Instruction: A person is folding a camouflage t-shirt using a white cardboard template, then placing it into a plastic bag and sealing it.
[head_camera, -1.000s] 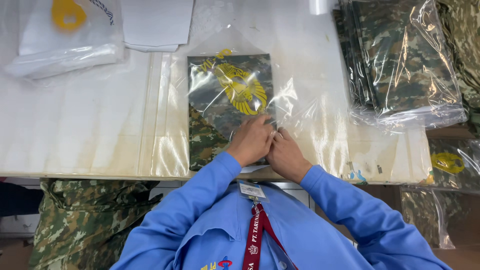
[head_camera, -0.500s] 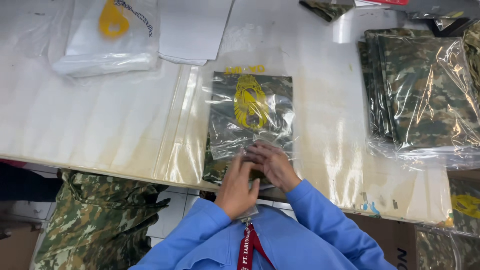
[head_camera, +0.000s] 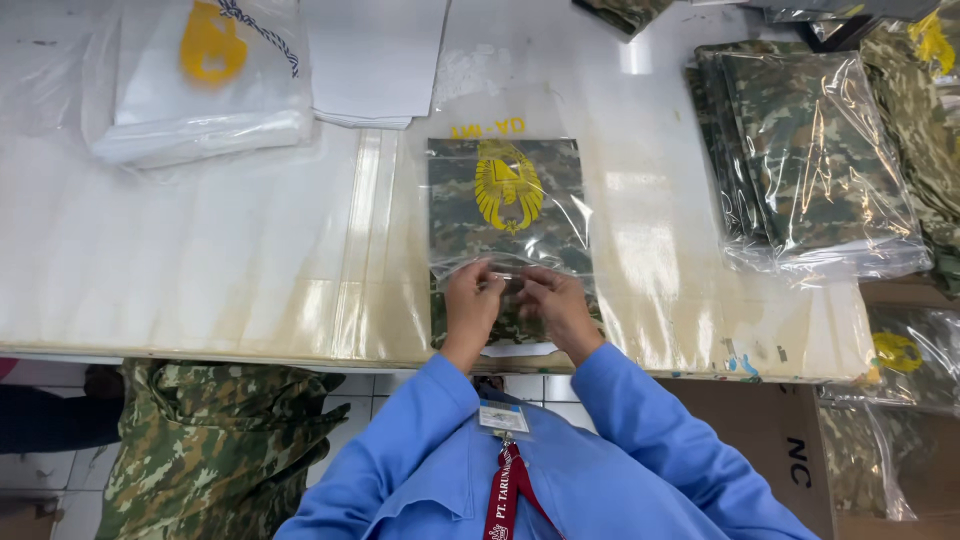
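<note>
Stack of empty bags (head_camera: 200, 90): far left of table (head_camera: 200, 280), untouched.
Left hand (head_camera: 470, 305): fingers pinching open flap of clear bag (head_camera: 508, 215).
Folded camouflage garment (head_camera: 470, 225): inside bag, table centre, flap not yet sealed.
Right hand (head_camera: 560, 305): fingers gripping same flap.
Bagged garments (head_camera: 810, 160): finished pile, right.

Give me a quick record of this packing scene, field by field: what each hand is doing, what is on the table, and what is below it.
left hand: pinching the bag's near edge
right hand: pinching the same edge
held item: clear bag with folded camouflage cloth and a yellow emblem
table right: stack of bagged camouflage cloth
table left: pile of empty clear bags
below table: loose camouflage cloth
</note>
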